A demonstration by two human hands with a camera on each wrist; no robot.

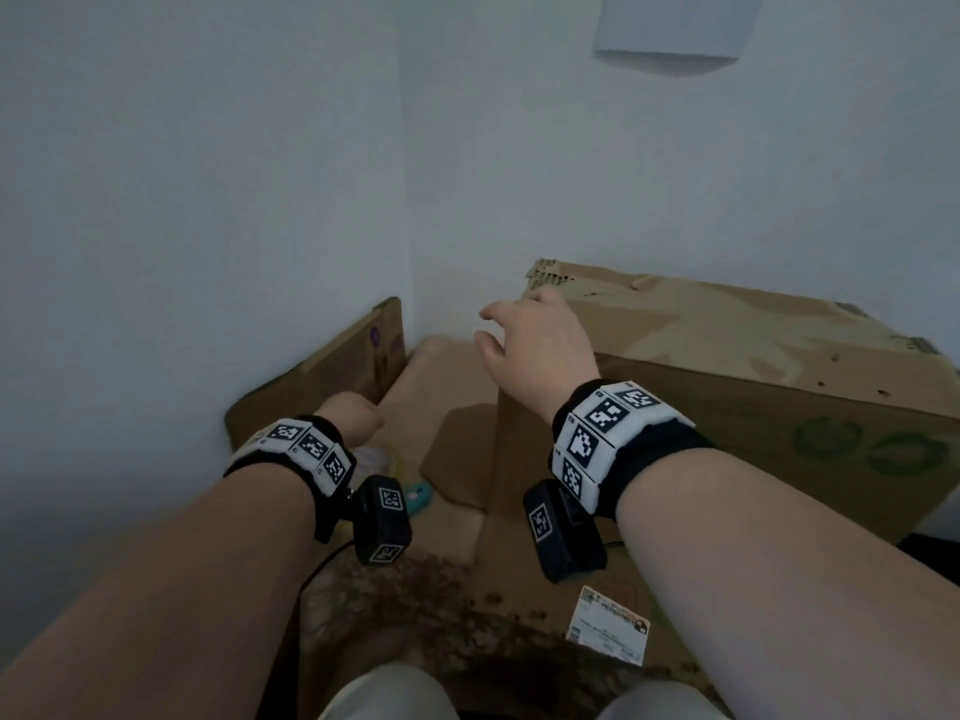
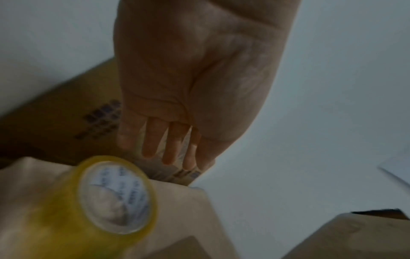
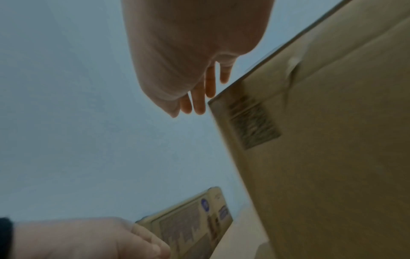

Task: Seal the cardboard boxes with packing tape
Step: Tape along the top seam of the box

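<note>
A big worn cardboard box (image 1: 727, 366) (image 3: 332, 157) stands at the right. My right hand (image 1: 519, 335) (image 3: 199, 94) hovers at its far left top corner, fingers spread and holding nothing. A smaller box (image 1: 343, 366) (image 2: 55, 122) (image 3: 188, 222) with printed labels leans against the wall at the left. My left hand (image 1: 356, 415) (image 2: 168, 149) (image 3: 88, 240) is at its labelled face, fingers against the cardboard and thumb hidden. A yellow roll of packing tape (image 2: 66, 210) lies blurred on pale cardboard (image 2: 188, 210) just under my left wrist, in neither hand.
White walls meet in a corner behind the boxes. Flat cardboard (image 1: 452, 376) lies between the two boxes. A box with a white shipping label (image 1: 610, 626) sits near my knees. A small teal object (image 1: 421, 493) lies below my left wrist.
</note>
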